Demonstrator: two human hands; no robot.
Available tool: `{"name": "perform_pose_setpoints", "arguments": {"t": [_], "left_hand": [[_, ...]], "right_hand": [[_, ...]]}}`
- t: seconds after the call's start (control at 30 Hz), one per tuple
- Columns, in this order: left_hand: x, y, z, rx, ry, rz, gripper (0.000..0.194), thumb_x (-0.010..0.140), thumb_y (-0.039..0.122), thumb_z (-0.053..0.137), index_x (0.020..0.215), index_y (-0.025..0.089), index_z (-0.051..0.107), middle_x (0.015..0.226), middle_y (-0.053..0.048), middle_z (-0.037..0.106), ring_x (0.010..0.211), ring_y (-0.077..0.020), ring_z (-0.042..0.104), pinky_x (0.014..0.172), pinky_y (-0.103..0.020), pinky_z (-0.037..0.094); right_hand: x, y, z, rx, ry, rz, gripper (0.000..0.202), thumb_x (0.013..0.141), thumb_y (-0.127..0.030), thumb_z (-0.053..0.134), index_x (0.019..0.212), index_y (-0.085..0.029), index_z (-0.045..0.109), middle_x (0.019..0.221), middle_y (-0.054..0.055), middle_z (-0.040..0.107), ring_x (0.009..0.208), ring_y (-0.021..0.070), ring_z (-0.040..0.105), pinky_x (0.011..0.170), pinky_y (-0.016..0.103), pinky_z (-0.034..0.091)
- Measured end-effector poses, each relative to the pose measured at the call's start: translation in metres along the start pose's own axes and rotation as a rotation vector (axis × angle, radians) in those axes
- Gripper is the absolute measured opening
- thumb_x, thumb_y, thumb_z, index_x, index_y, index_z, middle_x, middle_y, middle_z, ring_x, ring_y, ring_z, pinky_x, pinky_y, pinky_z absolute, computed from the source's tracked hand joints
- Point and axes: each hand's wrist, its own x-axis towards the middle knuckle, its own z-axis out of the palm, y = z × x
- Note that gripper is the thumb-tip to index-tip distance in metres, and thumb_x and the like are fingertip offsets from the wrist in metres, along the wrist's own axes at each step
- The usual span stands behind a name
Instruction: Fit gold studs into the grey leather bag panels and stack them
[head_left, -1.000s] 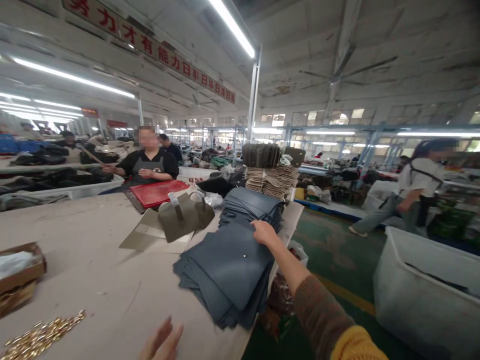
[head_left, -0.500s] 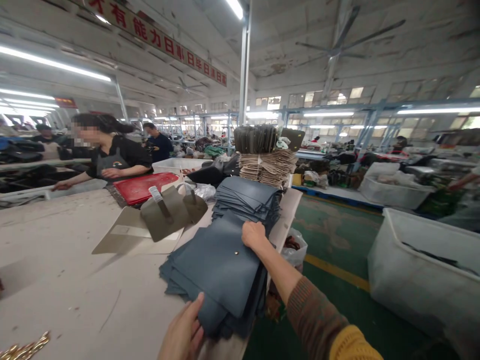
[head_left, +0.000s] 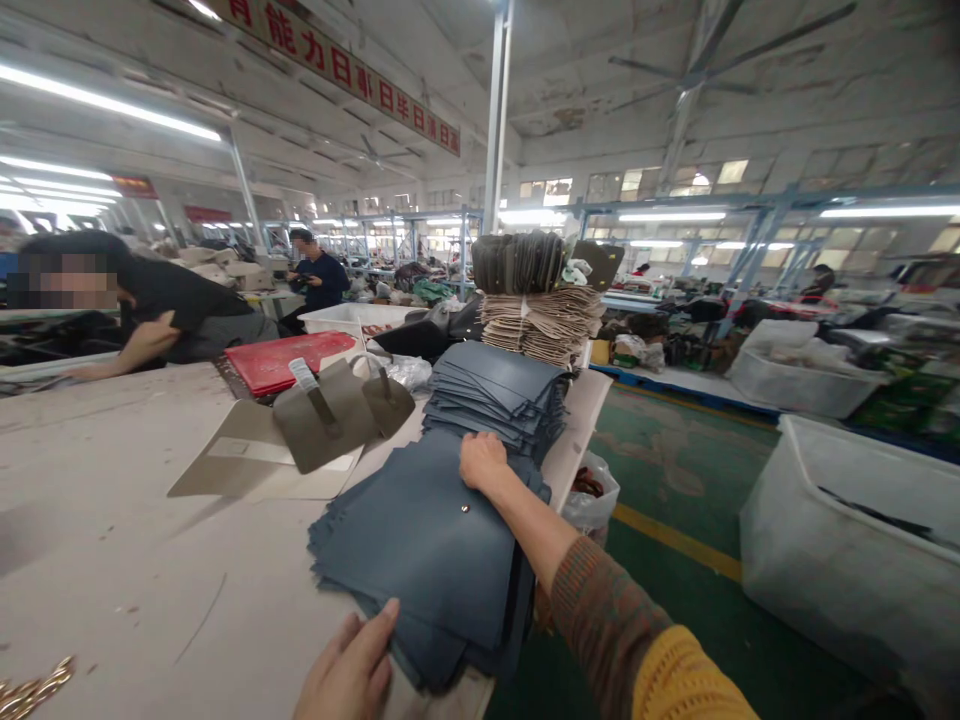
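A loosely fanned stack of dark blue leather-like panels [head_left: 420, 535] lies at the table's right edge; the top panel carries a small metal stud [head_left: 465, 508]. My right hand [head_left: 484, 462] is closed at the top panel's far right side, its fingertips partly hidden. At the near left edge of the stack is my left hand [head_left: 349, 665], fingers loosely apart and one fingertip against the panel edge. Just beyond lies a second stack of blue panels [head_left: 499, 385].
Olive flap pieces [head_left: 334, 415] and a red sheet [head_left: 289, 360] lie left of the stacks. Brown bundled pieces [head_left: 540, 320] rise behind. A gold chain [head_left: 37, 690] is at near left. A white bin [head_left: 832, 560] stands right, across the floor. A co-worker [head_left: 187, 300] leans at far left.
My right hand has shifted slightly left with the top panel, which now sits more squarely over the stack. My left hand moved slightly down and left. The co-worker has bent lower.
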Motion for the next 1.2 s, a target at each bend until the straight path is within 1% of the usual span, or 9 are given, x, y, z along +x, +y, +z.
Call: {"name": "perform_pose_setpoints", "arguments": {"t": [0.13, 0.3, 0.4, 0.6, 0.7, 0.83, 0.93, 1.07, 1.2], "left_hand": [[-0.007, 0.017, 0.011, -0.083, 0.0, -0.113, 0.046, 0.081, 0.033, 0.063, 0.121, 0.015, 0.049, 0.142, -0.017, 0.048, 0.133, -0.0279, 0.044, 0.114, -0.045, 0.032], [-0.016, 0.031, 0.022, -0.03, 0.012, -0.108, 0.072, 0.08, 0.037, 0.065, 0.14, 0.013, 0.032, 0.147, -0.018, 0.043, 0.135, -0.0289, 0.04, 0.113, -0.048, 0.031], [-0.02, 0.041, 0.026, 0.024, 0.02, -0.07, 0.076, 0.074, 0.034, 0.071, 0.138, 0.01, 0.038, 0.144, -0.021, 0.045, 0.135, -0.0328, 0.04, 0.113, -0.051, 0.029], [-0.018, 0.052, 0.017, -0.043, 0.087, -0.016, 0.061, 0.08, 0.028, 0.065, 0.133, 0.012, 0.039, 0.152, -0.018, 0.033, 0.14, -0.0276, 0.03, 0.114, -0.048, 0.025], [-0.014, 0.049, 0.017, -0.108, 0.08, -0.051, 0.034, 0.081, 0.025, 0.062, 0.111, 0.013, 0.055, 0.14, -0.017, 0.05, 0.133, -0.0284, 0.041, 0.107, -0.046, 0.035], [-0.01, 0.041, 0.027, -0.169, 0.018, -0.047, 0.008, 0.08, 0.021, 0.062, 0.085, 0.016, 0.066, 0.1, -0.008, 0.072, 0.101, -0.0229, 0.063, 0.091, -0.037, 0.043], [-0.009, 0.037, 0.025, -0.211, -0.026, -0.032, 0.008, 0.082, 0.021, 0.062, 0.082, 0.015, 0.068, 0.091, -0.005, 0.073, 0.088, -0.0184, 0.065, 0.081, -0.032, 0.046], [-0.006, 0.039, 0.008, -0.211, 0.023, -0.052, 0.012, 0.087, 0.026, 0.061, 0.092, 0.015, 0.064, 0.096, -0.003, 0.068, 0.084, -0.0159, 0.063, 0.077, -0.035, 0.05], [0.001, 0.047, 0.0, -0.179, 0.079, -0.055, 0.02, 0.088, 0.033, 0.061, 0.098, 0.015, 0.061, 0.098, -0.003, 0.064, 0.083, -0.0163, 0.062, 0.074, -0.035, 0.053]], "right_hand": [[0.012, 0.002, 0.001, 0.08, -0.086, -0.057, 0.031, 0.093, -0.034, 0.057, 0.117, -0.015, 0.058, 0.118, 0.009, 0.059, 0.101, 0.0214, 0.061, 0.086, 0.042, 0.052], [0.012, 0.012, 0.002, 0.167, -0.118, -0.111, 0.031, 0.093, -0.034, 0.057, 0.118, -0.016, 0.057, 0.119, 0.009, 0.059, 0.102, 0.0215, 0.06, 0.086, 0.043, 0.052], [0.004, 0.02, -0.003, 0.226, -0.087, -0.154, 0.031, 0.092, -0.034, 0.058, 0.117, -0.016, 0.059, 0.12, 0.009, 0.06, 0.104, 0.022, 0.06, 0.089, 0.044, 0.051], [-0.048, 0.043, -0.019, 0.349, 0.206, -0.111, 0.035, 0.095, -0.029, 0.048, 0.125, -0.014, 0.058, 0.127, 0.011, 0.061, 0.121, 0.0192, 0.052, 0.106, 0.03, 0.036], [-0.091, 0.058, -0.012, 0.415, 0.36, -0.061, 0.038, 0.096, -0.03, 0.041, 0.127, -0.012, 0.055, 0.129, 0.012, 0.059, 0.121, 0.0196, 0.052, 0.106, 0.033, 0.037], [-0.144, 0.063, 0.009, 0.617, 0.577, -0.047, 0.036, 0.092, -0.038, 0.047, 0.116, -0.015, 0.061, 0.115, 0.012, 0.066, 0.108, 0.0241, 0.061, 0.094, 0.04, 0.047], [-0.174, 0.037, 0.017, 0.579, 0.652, -0.171, 0.03, 0.091, -0.034, 0.05, 0.113, -0.017, 0.061, 0.116, 0.012, 0.065, 0.111, 0.0242, 0.058, 0.098, 0.042, 0.044], [-0.196, -0.029, 0.024, 0.422, 0.458, -0.512, 0.034, 0.086, -0.028, 0.059, 0.119, -0.021, 0.059, 0.127, 0.01, 0.059, 0.123, 0.026, 0.047, 0.109, 0.047, 0.031], [-0.195, -0.076, 0.044, 0.298, 0.348, -0.56, 0.028, 0.084, -0.028, 0.062, 0.111, -0.02, 0.064, 0.13, 0.011, 0.057, 0.127, 0.0303, 0.043, 0.113, 0.053, 0.019]]}}
